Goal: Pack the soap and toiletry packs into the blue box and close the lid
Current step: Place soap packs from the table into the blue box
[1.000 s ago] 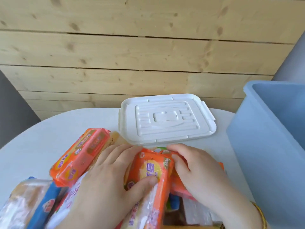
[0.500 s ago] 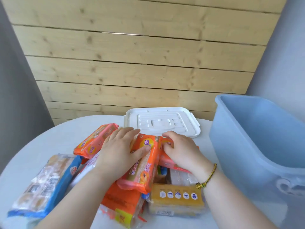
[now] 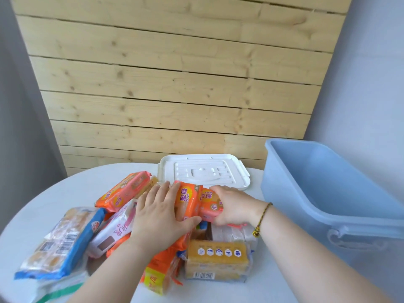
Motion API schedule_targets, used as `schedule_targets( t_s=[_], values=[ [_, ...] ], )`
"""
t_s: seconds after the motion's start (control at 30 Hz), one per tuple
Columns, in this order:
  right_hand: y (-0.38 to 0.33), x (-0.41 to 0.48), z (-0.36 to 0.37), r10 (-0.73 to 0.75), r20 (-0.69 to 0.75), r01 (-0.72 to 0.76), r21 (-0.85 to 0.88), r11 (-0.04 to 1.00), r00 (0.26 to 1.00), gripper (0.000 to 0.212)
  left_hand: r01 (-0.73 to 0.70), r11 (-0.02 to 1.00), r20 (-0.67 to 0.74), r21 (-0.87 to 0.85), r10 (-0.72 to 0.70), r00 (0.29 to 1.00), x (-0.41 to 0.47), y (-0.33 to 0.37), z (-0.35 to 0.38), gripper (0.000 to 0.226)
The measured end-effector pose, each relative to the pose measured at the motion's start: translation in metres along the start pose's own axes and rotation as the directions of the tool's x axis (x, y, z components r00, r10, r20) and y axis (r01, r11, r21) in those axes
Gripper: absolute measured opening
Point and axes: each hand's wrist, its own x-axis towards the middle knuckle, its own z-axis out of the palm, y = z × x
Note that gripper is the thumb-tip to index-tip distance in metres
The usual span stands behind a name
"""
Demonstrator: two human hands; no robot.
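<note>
A heap of soap and toiletry packs lies on the round white table [image 3: 65, 193]. My left hand [image 3: 159, 215] presses against the left side of two orange soap packs [image 3: 188, 200] held upright together, thumb under them. My right hand [image 3: 234, 206] grips their right side. Another orange pack [image 3: 124, 191] lies behind to the left, a pink and white pack [image 3: 115, 230] beside it, a blue-edged pack [image 3: 59, 241] at the far left, and a yellow soap pack [image 3: 216, 259] in front. The open blue box [image 3: 328, 193] stands to the right with nothing visible inside. Its white lid [image 3: 203, 173] lies flat behind the heap.
A wooden plank wall [image 3: 175, 84] rises just behind the table. Grey walls flank it on both sides. The blue box fills the table's right side, with a handle [image 3: 354, 237] on its near wall.
The view has pulled back and up, showing more of the wall and heap. Both hands have closed in on the two orange packs and stood them more upright.
</note>
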Motion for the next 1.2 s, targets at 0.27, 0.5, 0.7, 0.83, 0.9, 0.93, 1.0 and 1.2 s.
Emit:
schedule_targets(
  t_s=[0.27, 0.5, 0.7, 0.83, 0.9, 0.93, 1.0, 1.2],
  values=[
    [0.000, -0.024, -0.022, -0.030, -0.120, 0.002, -0.228, 0.974, 0.992, 0.060, -0.022, 1.000, 0.070, -0.010, 0.022, 0.997, -0.003, -0.004, -0.012, 0.117],
    [0.012, -0.037, -0.043, -0.018, -0.208, 0.003, -0.074, 0.997, 0.978, 0.078, -0.030, 0.995, 0.068, 0.095, 0.023, 0.997, -0.001, 0.005, -0.007, 0.118],
    [0.027, -0.048, -0.067, 0.003, -0.276, 0.085, 0.305, 0.948, 0.961, 0.083, -0.019, 0.986, 0.142, 0.168, -0.005, 0.990, 0.008, 0.011, -0.022, 0.114],
    [0.037, -0.047, -0.067, -0.013, -0.265, 0.082, 0.250, 0.965, 0.964, 0.081, -0.065, 0.944, 0.234, 0.323, -0.013, 0.972, 0.021, 0.022, -0.024, 0.096],
    [0.041, -0.046, -0.063, -0.008, -0.245, 0.063, 0.219, 0.974, 0.970, 0.081, -0.107, 0.902, 0.305, 0.419, -0.028, 0.952, 0.031, 0.026, -0.027, 0.094],
    [0.042, -0.046, -0.061, -0.006, -0.236, 0.057, 0.212, 0.976, 0.972, 0.081, -0.129, 0.877, 0.346, 0.463, -0.045, 0.937, 0.035, 0.029, -0.029, 0.091],
    [0.044, -0.046, -0.060, -0.008, -0.230, 0.059, 0.217, 0.974, 0.973, 0.080, -0.158, 0.849, 0.407, 0.505, -0.073, 0.910, 0.039, 0.034, -0.032, 0.083],
    [0.051, -0.058, -0.075, 0.003, -0.301, 0.087, 0.284, 0.955, 0.954, 0.083, -0.110, 0.916, 0.340, 0.386, -0.030, 0.940, 0.037, 0.033, -0.028, 0.046]
  ],
)
